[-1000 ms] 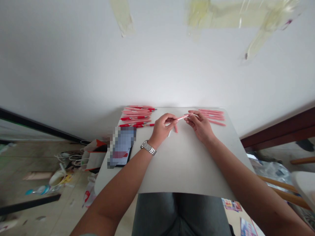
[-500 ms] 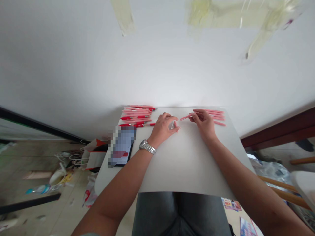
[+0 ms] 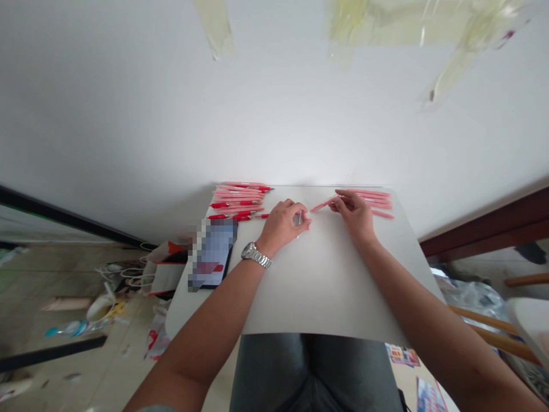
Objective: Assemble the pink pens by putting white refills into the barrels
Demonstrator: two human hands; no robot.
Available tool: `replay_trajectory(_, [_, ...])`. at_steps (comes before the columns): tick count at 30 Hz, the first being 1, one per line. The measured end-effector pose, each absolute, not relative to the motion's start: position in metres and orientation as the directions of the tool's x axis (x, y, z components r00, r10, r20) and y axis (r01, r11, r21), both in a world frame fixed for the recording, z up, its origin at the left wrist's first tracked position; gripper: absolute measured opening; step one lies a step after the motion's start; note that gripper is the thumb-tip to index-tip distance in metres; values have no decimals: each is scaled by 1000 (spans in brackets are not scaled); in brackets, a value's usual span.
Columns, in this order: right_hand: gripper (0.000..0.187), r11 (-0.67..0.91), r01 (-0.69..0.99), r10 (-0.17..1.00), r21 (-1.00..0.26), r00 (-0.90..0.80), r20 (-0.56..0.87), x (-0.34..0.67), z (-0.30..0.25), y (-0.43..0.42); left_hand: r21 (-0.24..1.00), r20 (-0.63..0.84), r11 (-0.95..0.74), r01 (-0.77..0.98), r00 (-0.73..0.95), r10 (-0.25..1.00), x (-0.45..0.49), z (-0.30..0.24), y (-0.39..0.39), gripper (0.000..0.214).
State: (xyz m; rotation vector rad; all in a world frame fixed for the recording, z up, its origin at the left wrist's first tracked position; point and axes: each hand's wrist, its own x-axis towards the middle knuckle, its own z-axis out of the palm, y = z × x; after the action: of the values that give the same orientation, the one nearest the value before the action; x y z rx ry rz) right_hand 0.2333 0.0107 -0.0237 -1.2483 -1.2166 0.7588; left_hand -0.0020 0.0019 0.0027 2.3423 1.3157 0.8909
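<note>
My left hand point(image 3: 283, 224), with a metal watch on the wrist, rests on the white table point(image 3: 317, 286) and pinches a small pale part between thumb and fingers. My right hand point(image 3: 354, 216) holds a pink pen barrel point(image 3: 322, 203) by its right end, the free end pointing left toward my left hand. A pile of red and pink pens point(image 3: 238, 201) lies at the table's far left. Several pink barrels point(image 3: 377, 200) lie at the far right, just behind my right hand.
A phone point(image 3: 212, 253) lies at the table's left edge. A white wall stands right behind the table. Bags, cables and a bottle clutter the floor on the left. A wooden chair point(image 3: 506, 329) is on the right. My grey-trousered legs are under the table.
The hands have come apart. My right hand drew the pink barrel away to the right; my left hand dropped to the table and closed on a small part.
</note>
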Motion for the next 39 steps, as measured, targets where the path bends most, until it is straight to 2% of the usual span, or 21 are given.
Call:
replay_trajectory(7, [49, 227, 153, 928, -962, 264, 261, 234, -24, 11, 541, 389, -534, 650, 370, 844, -2, 0, 4, 15])
replay_trajectory(20, [43, 259, 163, 890, -952, 343, 301, 236, -18, 10, 537, 391, -534, 653, 369, 843, -1, 3, 2, 10])
replay_trajectory(39, [37, 265, 127, 908, -956, 299, 292, 234, -17, 8, 557, 414, -511, 654, 315, 854, -1, 8, 1, 9])
